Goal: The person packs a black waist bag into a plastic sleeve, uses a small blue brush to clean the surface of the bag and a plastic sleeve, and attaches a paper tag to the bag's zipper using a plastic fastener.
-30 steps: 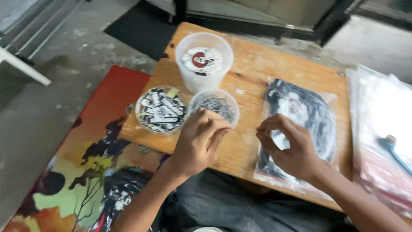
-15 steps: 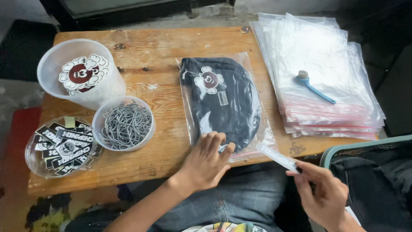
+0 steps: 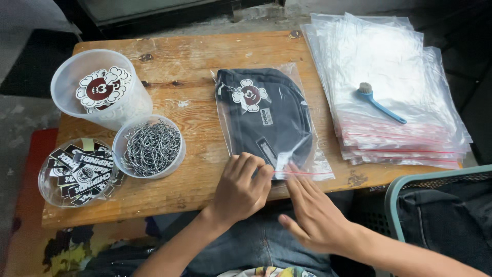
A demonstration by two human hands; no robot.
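A black pouch with a cartoon patch lies inside a clear zip bag [image 3: 266, 115] on the wooden table [image 3: 200, 61]. My left hand [image 3: 241, 187] rests with curled fingers on the near left corner of the bag, pinching its sealed edge. My right hand [image 3: 312, 213] lies flat with fingers together, its fingertips on the red seal strip at the bag's near edge. Neither hand lifts the bag off the table.
A tall clear cup of round stickers [image 3: 102, 92], a bowl of metal ball chains [image 3: 149, 147] and a dish of black labels [image 3: 77, 172] stand at the left. A stack of clear zip bags [image 3: 394, 66] with a blue brush [image 3: 380, 105] lies right. A teal crate [image 3: 441, 215] sits at lower right.
The view has swung from the left bowls to the bagged pouch. My right hand came back from the right of the table's edge onto the bag's seal. My left hand stayed on the bag's near edge.
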